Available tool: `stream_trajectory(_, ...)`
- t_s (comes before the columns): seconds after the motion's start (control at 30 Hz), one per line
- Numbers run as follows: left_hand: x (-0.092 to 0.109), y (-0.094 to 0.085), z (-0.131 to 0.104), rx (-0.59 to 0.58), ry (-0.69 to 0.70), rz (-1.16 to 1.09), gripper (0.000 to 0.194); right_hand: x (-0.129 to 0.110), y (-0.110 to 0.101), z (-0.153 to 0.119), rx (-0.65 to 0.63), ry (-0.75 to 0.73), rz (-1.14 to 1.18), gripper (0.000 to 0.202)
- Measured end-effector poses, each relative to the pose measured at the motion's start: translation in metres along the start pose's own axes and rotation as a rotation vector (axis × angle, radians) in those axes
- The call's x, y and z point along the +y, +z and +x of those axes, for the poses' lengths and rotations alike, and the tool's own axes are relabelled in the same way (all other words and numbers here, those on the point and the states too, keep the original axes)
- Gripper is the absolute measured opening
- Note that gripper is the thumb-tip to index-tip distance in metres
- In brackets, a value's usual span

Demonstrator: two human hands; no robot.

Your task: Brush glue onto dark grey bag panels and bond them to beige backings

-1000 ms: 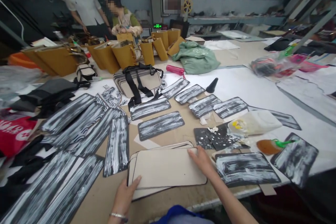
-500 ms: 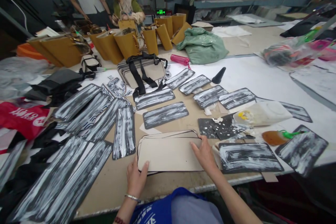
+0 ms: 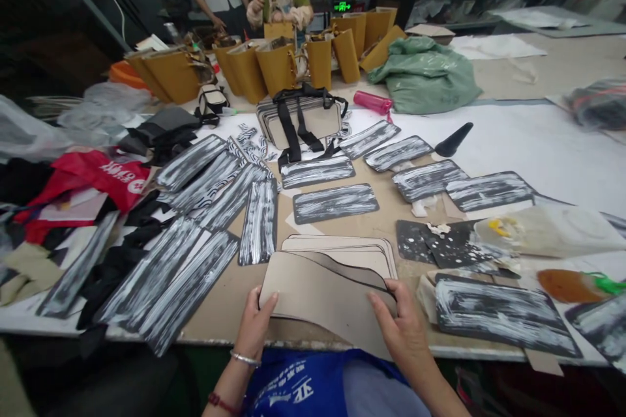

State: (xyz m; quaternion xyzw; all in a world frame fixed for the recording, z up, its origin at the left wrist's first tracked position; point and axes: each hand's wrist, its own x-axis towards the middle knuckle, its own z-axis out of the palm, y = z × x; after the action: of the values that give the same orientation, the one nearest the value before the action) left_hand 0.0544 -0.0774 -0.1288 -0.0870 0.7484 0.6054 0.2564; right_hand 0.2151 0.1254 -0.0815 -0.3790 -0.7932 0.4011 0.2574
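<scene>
A beige rounded board panel point(image 3: 325, 296) curves up off a small stack of similar panels point(image 3: 352, 253) at the table's near edge. My left hand point(image 3: 257, 326) grips its left end, and my right hand point(image 3: 403, 326) grips its right end. The panel bends toward me over the edge. To the right lies a black panel brushed with white glue point(image 3: 499, 316). More glue-streaked black panels point(image 3: 335, 202) lie spread beyond the stack.
Long glued strips point(image 3: 186, 287) fan out on the left. A panel stack with black straps point(image 3: 303, 120), mustard bags point(image 3: 278, 65), a green bag point(image 3: 425, 75) and a pink bottle point(image 3: 372, 102) lie farther back. Two people stand at the far side. A brush point(image 3: 570, 283) lies right.
The top beige panel has been lifted off the stack and pulled toward me, bending. Both hands slid to its near corners. The camera has shifted left and lower.
</scene>
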Motion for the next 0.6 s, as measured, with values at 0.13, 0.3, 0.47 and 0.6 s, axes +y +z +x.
stream_trajectory(0.13,-0.008,-0.005,-0.003,0.018,0.023,0.123,0.046,0.021,0.001,0.004,-0.002,0.180,-0.020,0.034)
stream_trajectory(0.3,-0.012,0.000,-0.002,0.067,0.081,0.153,0.044,0.037,-0.002,0.017,-0.026,0.259,0.011,0.037)
stream_trajectory(0.47,-0.015,0.008,0.009,0.052,0.152,0.261,0.040,0.053,0.007,0.044,-0.050,0.224,-0.015,0.037)
stream_trajectory(0.6,-0.019,0.013,0.015,0.054,0.173,0.345,0.039,0.076,0.013,0.052,-0.090,0.104,-0.140,0.042)
